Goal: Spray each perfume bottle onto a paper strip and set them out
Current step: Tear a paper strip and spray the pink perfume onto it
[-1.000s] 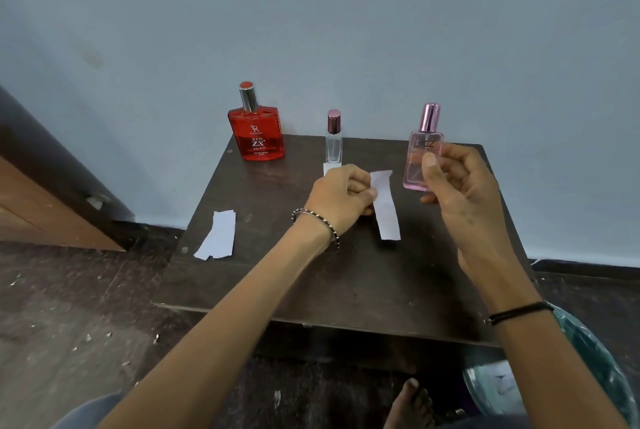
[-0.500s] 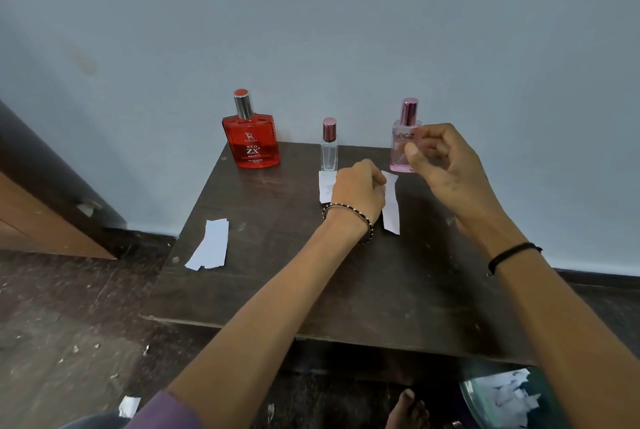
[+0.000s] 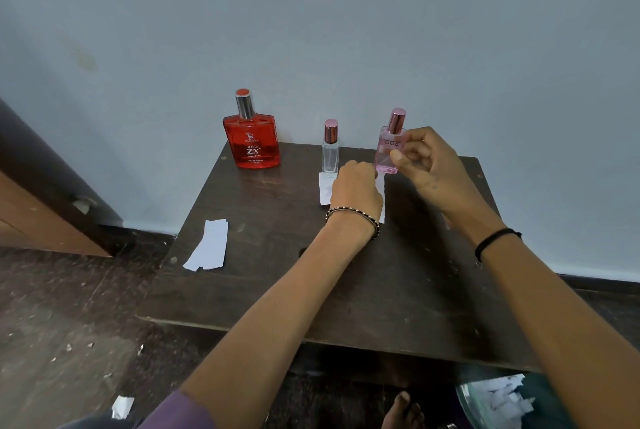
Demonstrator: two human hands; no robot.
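Right hand (image 3: 426,165) clamps pink bottle (image 3: 386,155) right of clear bottle (image 3: 330,151); left hand (image 3: 356,189) on strip (image 3: 382,212), grip hidden. Careless set-down could topple clear bottle.

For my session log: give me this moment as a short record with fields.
Red bottle: standing at the back left of the table, untouched.
Clear bottle: standing mid-back, a paper strip before it.
Pink bottle: gripped by the right hand, back right.
Left hand: over a second strip; grip hidden.
Spare strips: table's left edge.
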